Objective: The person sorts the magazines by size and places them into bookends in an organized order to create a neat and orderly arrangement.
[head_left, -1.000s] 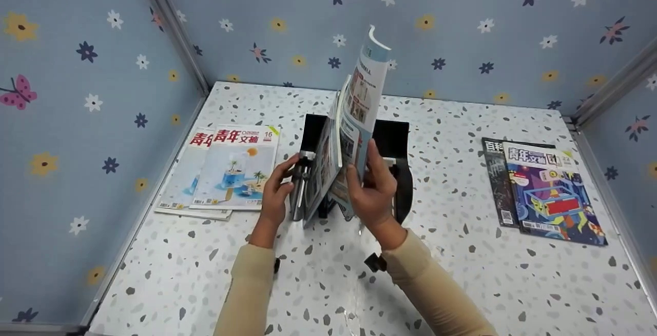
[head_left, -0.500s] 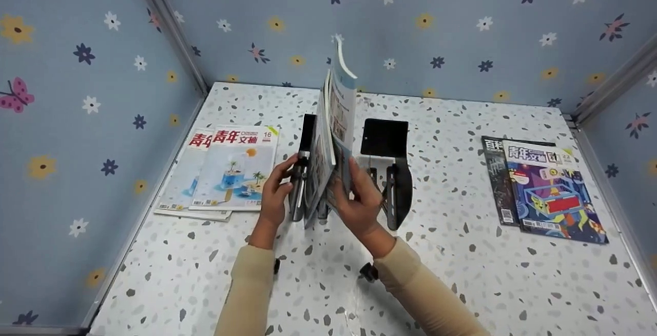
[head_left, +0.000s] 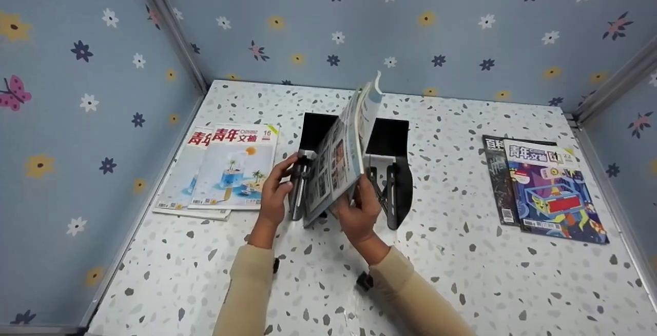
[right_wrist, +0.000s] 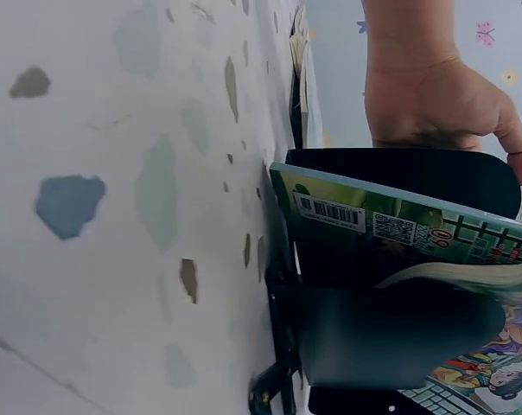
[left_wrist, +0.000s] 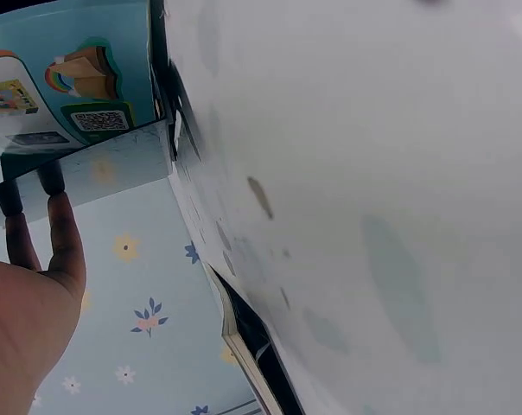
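Several magazines (head_left: 336, 164) stand tilted to the right in a black adjustable bookend (head_left: 388, 138), their picture-covered face turned up. My right hand (head_left: 358, 210) pinches them near their lower front edge, its fingers partly hidden behind the covers. The left hand (head_left: 275, 187) touches the outer side of the bookend's left plate; in the left wrist view, my left fingers (left_wrist: 64, 233) reach a glossy plate below a teal cover (left_wrist: 105, 86). In the right wrist view a green barcoded cover (right_wrist: 365, 212) lies against the black plate (right_wrist: 399, 169), with curved pages beside it.
Two magazines (head_left: 233, 169) with red titles lie overlapping on the left of the speckled table (head_left: 446, 279). On the right lie two more magazines (head_left: 554, 192), one dark and one colourful. Flowered walls (head_left: 359, 18) enclose the back and sides.
My right hand has moved left and lower along the magazines. They swung upright and then leaned to the right, their picture face turning upward. The left hand has stayed at the bookend's left plate.
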A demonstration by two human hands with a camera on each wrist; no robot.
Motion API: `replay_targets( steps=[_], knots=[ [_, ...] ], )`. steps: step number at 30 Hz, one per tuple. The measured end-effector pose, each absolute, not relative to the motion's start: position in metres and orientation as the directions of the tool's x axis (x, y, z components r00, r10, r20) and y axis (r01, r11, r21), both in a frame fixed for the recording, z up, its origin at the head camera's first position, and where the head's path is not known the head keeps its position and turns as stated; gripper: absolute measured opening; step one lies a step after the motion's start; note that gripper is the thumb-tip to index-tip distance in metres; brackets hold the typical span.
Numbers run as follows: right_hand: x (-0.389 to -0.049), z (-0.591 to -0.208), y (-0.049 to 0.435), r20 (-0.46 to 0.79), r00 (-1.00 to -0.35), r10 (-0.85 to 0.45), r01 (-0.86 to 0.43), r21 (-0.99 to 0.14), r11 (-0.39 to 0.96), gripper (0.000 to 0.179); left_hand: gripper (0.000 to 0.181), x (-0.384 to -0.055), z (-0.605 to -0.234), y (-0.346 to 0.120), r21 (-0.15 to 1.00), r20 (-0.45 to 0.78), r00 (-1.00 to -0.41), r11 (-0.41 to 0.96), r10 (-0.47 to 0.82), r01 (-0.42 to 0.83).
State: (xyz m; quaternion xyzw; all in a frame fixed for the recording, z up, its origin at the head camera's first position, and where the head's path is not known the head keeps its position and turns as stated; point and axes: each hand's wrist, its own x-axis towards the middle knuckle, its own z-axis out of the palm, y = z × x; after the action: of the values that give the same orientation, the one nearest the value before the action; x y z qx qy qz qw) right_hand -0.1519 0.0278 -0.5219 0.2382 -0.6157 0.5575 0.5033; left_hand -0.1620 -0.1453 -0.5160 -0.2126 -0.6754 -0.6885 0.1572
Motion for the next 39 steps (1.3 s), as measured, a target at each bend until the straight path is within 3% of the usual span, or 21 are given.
replay_targets(
  steps=[6,14,23,31,39],
  knots=[
    [-0.146,-0.532,0.029,0.870,-0.421,0.258,-0.799,-0.490,0.349,0.060,0.049,-0.162,-0.516,-0.146,0.855,0.519,-0.852,-0.036,0.064,0.518],
    [-0.138,-0.534,0.030,0.825,-0.516,0.228,-0.782,-0.563,0.268,0.063,0.048,-0.162,-0.515,-0.145,0.853,0.521,-0.851,-0.027,0.067,0.521],
    [-0.125,-0.512,0.033,0.795,-0.578,0.184,-0.790,-0.602,0.116,0.058,0.048,-0.162,-0.515,-0.144,0.856,0.517,-0.854,-0.030,0.061,0.516],
    [-0.113,-0.489,0.041,0.689,-0.711,0.139,-0.676,-0.725,0.132,0.054,0.049,-0.163,-0.517,-0.143,0.861,0.507,-0.860,-0.063,0.058,0.504],
    [-0.108,-0.468,0.052,0.551,-0.831,0.076,-0.551,-0.834,0.027,0.042,0.048,-0.163,-0.516,-0.142,0.845,0.535,-0.843,-0.058,0.056,0.532]
  ],
)
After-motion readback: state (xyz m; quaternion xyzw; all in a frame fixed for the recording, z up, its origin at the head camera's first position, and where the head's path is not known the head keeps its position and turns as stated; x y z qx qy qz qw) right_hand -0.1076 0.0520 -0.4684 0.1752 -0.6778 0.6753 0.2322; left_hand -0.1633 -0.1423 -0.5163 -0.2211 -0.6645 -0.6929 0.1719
